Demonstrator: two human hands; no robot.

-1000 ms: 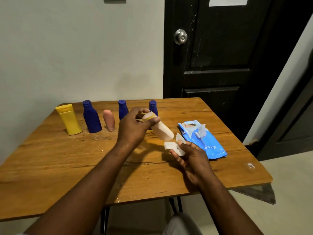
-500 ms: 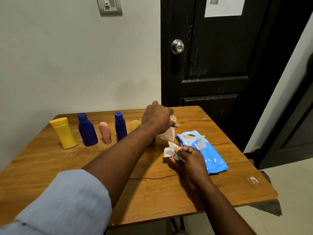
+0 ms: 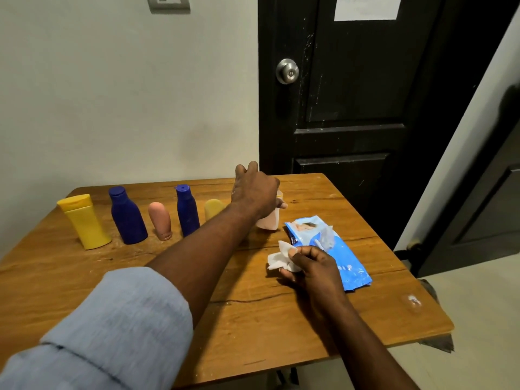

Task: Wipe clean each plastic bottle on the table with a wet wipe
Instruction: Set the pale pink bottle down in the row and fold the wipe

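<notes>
My left hand (image 3: 254, 192) reaches across the wooden table (image 3: 84, 277) and grips a pale peach bottle (image 3: 268, 220) standing upright near the back, right of the row. My right hand (image 3: 312, 266) holds a crumpled white wet wipe (image 3: 281, 257) just above the table, beside the blue wipe pack (image 3: 334, 254). A row of bottles stands at the back left: a yellow bottle (image 3: 84, 220), a large dark blue bottle (image 3: 126, 215), a small pink bottle (image 3: 160, 220), a slimmer blue bottle (image 3: 186, 211) and a small yellow bottle (image 3: 213, 208), partly hidden by my forearm.
The table's right edge is close to a dark door (image 3: 365, 108) with a metal knob (image 3: 287, 71). A white wall stands just behind the bottles. A small clear blob (image 3: 412, 302) lies near the table's right front corner.
My left hand carried the peach bottle from in front of me to the back of the table and stood it upright. My right hand stayed put with the wipe.
</notes>
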